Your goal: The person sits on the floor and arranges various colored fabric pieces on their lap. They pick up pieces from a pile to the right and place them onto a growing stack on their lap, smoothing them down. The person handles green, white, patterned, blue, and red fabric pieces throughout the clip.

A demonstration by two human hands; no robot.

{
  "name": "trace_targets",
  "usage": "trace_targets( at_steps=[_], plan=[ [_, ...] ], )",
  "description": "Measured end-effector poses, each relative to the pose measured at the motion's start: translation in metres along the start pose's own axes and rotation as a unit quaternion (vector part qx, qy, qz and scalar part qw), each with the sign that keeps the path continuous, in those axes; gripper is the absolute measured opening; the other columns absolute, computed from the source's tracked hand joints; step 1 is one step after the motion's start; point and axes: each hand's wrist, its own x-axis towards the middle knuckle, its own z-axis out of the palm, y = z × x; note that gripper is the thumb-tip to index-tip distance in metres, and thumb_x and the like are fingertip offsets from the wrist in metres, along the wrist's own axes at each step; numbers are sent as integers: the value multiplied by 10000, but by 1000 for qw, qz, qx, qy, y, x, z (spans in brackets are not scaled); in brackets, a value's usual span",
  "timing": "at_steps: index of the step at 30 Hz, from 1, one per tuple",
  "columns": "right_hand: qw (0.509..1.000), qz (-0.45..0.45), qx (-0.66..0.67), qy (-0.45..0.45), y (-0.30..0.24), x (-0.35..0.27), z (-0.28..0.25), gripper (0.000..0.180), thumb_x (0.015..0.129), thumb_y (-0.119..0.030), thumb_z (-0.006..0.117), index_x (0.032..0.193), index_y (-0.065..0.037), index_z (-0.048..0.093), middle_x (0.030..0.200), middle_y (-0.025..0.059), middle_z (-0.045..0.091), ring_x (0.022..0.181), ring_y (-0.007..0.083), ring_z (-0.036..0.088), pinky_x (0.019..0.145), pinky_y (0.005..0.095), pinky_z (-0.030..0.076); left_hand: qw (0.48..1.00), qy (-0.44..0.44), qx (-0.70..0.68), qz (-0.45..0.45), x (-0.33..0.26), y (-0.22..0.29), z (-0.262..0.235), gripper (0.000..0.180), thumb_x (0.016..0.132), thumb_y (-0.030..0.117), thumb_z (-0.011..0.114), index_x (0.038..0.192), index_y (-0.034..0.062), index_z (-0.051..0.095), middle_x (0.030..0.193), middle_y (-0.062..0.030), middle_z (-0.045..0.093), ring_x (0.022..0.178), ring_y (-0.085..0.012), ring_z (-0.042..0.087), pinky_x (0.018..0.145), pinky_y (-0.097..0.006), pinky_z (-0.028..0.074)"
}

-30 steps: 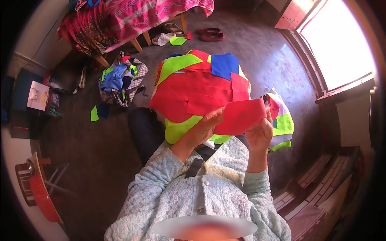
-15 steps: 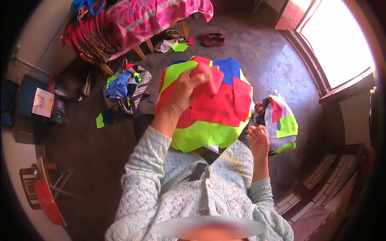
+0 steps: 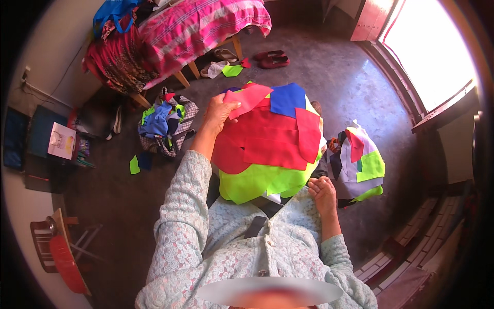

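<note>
My left hand (image 3: 220, 112) pinches a red cloth piece (image 3: 250, 98) by its left end, with thumb and fingers closed on it. The piece stretches over the far part of a cloth pile (image 3: 272, 134) on my lap. Flat red pieces cover the pile's middle, lime green ones its near side, and a blue piece (image 3: 287, 99) its far right. My right hand (image 3: 324, 193) is at the pile's near right corner, palm up. Its fingers are loosely bent and nothing shows in them.
A checkered bag (image 3: 188, 109) of scraps stands left on the floor. Another cloth heap (image 3: 363, 165) lies right. Beyond are a bed with a pink cover (image 3: 200, 31), dark red shoes (image 3: 272, 59) and a lime scrap (image 3: 232, 71). A red-seated chair (image 3: 67, 262) is at lower left.
My left hand has moved left and slightly nearer, and the red piece it holds now lies spread out instead of raised and folded. My right hand has come slightly left and nearer.
</note>
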Motion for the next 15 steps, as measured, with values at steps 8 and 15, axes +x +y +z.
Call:
trace_targets(
  at_steps=[8, 15],
  plan=[
    [1000, -14, 15, -11, -1, -2, 5, 99, 934, -149, 560, 998, -75, 551, 989, 150, 676, 857, 220, 685, 748, 325, 573, 994, 72, 81, -8, -17, 5, -13, 297, 780, 144, 708, 1030, 21, 604, 806, -58, 667, 536, -116, 610, 395, -246, 479],
    [1000, 2, 20, -4, 3, 3, 2, 106, 946, -155, 556, 1011, -72, 553, 987, 149, 674, 859, 220, 683, 743, 321, 572, 921, 160, 337, 111, -44, 2, -26, 343, 771, 168, 710, 1018, 43, 507, 765, -84, 632, 615, -259, 633, 523, -363, 498]
  ],
)
